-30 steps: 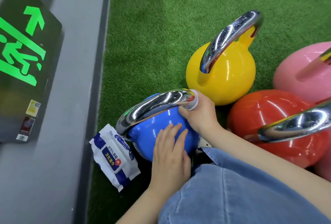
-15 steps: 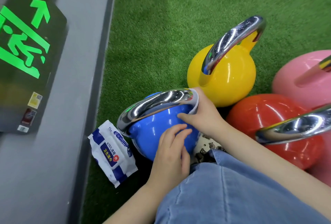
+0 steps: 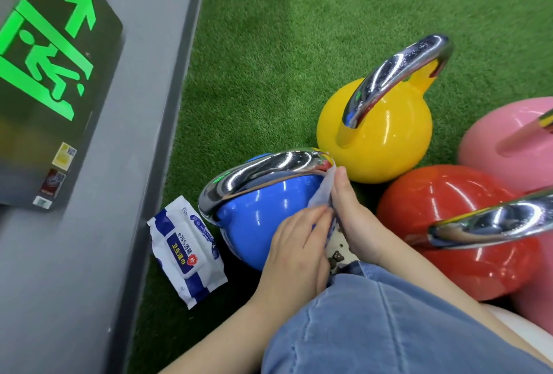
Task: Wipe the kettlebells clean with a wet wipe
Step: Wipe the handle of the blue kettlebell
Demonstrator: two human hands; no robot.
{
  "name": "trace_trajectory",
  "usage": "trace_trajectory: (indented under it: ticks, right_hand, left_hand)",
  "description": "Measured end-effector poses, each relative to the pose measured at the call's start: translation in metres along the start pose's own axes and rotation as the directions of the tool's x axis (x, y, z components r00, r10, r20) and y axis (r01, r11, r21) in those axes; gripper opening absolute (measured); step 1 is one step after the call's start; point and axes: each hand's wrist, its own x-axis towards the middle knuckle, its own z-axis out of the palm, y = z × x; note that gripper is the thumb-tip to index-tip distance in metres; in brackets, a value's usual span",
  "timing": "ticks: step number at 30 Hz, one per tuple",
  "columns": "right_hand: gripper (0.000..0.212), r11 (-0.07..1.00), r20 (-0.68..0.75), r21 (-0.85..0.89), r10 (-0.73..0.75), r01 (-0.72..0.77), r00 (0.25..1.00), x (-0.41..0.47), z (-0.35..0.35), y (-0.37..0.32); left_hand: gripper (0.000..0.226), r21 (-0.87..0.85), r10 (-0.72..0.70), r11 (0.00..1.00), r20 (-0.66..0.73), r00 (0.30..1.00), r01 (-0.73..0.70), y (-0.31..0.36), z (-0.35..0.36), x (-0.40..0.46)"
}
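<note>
A blue kettlebell (image 3: 263, 209) with a chrome handle (image 3: 257, 173) is seen at the centre of the frame on green turf (image 3: 284, 29); a white wet wipe (image 3: 321, 194) is pressed against its right flank by the right hand (image 3: 356, 218), fingers together and extended along the cloth; the left hand (image 3: 296, 242) is laid on the ball's lower right, fingers lightly curved and close together, the tips touching the wipe. A yellow kettlebell (image 3: 380, 134) stands just behind, a red kettlebell (image 3: 454, 224) at right, a pink kettlebell (image 3: 508, 140) at the right edge. A wipe packet (image 3: 187, 251) lies lower left of the blue one, beside a grey wall (image 3: 143, 74) bearing a green exit sign (image 3: 51, 59).
</note>
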Motion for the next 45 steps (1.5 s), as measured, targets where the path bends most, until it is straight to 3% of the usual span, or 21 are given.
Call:
trace_trajectory:
  ticks: [3,6,9,12,15,17,21,23,25,27,30,32,34,37,39,41,42,43,44,45]
  right_hand:
    - [0.056,0.999,0.105,-0.032,-0.027,0.031,0.994,-0.008,-0.001,0.011]
    - [0.033,0.998,0.023,0.033,-0.056,0.055,0.998,-0.008,0.002,0.016]
    - [0.044,0.982,-0.137,0.177,-0.034,0.058,0.990,-0.001,0.001,0.019]
    - [0.069,0.984,-0.105,0.174,-0.021,0.039,0.994,0.005,0.005,0.022]
    - [0.054,0.987,-0.119,0.158,0.009,0.010,0.993,0.010,-0.002,0.021]
    - [0.047,0.985,-0.072,0.168,-0.027,0.039,0.997,0.013,-0.008,0.014]
    - [0.054,0.982,-0.065,0.146,-0.109,0.118,0.992,0.017,-0.007,-0.003]
    - [0.051,0.976,-0.109,0.122,-0.170,0.182,0.980,0.017,-0.006,-0.012]
    - [0.042,0.968,-0.116,0.093,-0.223,0.234,0.968,0.010,-0.005,-0.026]
    - [0.037,0.944,-0.101,0.099,-0.305,0.315,0.947,0.000,-0.006,-0.036]
    - [0.033,0.867,-0.046,-0.116,-0.492,0.485,0.869,-0.014,0.000,-0.051]
    - [0.044,0.734,0.072,-0.367,-0.589,0.571,0.805,-0.018,0.003,-0.056]
    - [0.059,0.536,0.222,-0.598,-0.603,0.596,0.766,-0.017,0.002,-0.061]
    - [0.060,0.267,0.361,-0.749,-0.603,0.607,0.711,-0.018,0.001,-0.070]
    - [0.056,0.126,0.446,-0.765,-0.604,0.631,0.661,-0.018,0.005,-0.074]
    - [0.051,0.000,0.512,-0.771,-0.595,0.637,0.620,-0.015,0.010,-0.076]
    - [0.047,-0.026,0.523,-0.775,-0.588,0.632,0.617,-0.014,0.013,-0.078]
    - [0.043,-0.023,0.520,-0.782,-0.574,0.623,0.632,-0.013,0.015,-0.081]
    - [0.040,0.004,0.510,-0.790,-0.550,0.613,0.661,-0.012,0.015,-0.084]
    - [0.038,0.029,0.501,-0.796,-0.531,0.605,0.684,-0.011,0.016,-0.087]
  left_hand:
    - [0.065,0.297,-0.210,0.944,0.215,0.954,0.141,0.003,0.003,0.008]
    - [0.072,0.394,-0.345,0.890,0.257,0.903,0.229,0.008,0.009,0.021]
    - [0.073,0.358,-0.430,0.871,0.223,0.875,0.337,0.013,0.006,0.038]
    - [0.065,0.251,-0.471,0.875,0.233,0.851,0.415,0.009,0.002,0.049]
    - [0.024,0.179,-0.518,0.854,0.185,0.835,0.489,0.007,-0.009,0.063]
    - [0.015,0.183,-0.535,0.842,0.169,0.828,0.507,0.008,-0.011,0.069]
    - [0.043,0.140,-0.544,0.839,0.181,0.819,0.526,0.014,-0.005,0.063]
    - [0.053,0.006,-0.540,0.832,0.241,0.807,0.555,0.022,-0.001,0.053]
    - [0.040,-0.398,-0.563,0.669,0.281,0.777,0.628,0.035,-0.006,0.048]
    - [0.056,-0.712,-0.535,0.392,0.339,0.774,0.582,0.044,-0.015,0.049]
    - [0.076,-0.916,-0.511,-0.015,0.352,0.784,0.402,0.044,-0.027,0.049]
    - [0.082,-0.917,-0.474,-0.310,0.379,0.795,0.252,0.039,-0.037,0.045]
    - [0.089,-0.802,-0.374,-0.572,0.441,0.816,0.171,0.030,-0.048,0.039]
    - [0.088,-0.610,-0.305,-0.791,0.469,0.829,0.054,0.022,-0.066,0.029]
    - [0.082,-0.586,-0.331,-0.810,0.486,0.809,0.020,0.021,-0.077,0.022]
    - [0.071,-0.677,-0.429,-0.732,0.547,0.719,0.078,0.020,-0.090,0.016]
    - [0.058,-0.777,-0.551,-0.611,0.554,0.625,0.151,0.020,-0.093,0.011]
    - [0.044,-0.873,-0.707,-0.427,0.485,0.515,0.237,0.019,-0.095,0.004]
    - [0.041,-0.924,-0.838,-0.201,0.333,0.431,0.324,0.018,-0.099,-0.002]
    - [0.042,-0.932,-0.894,0.021,0.145,0.424,0.363,0.016,-0.102,-0.007]
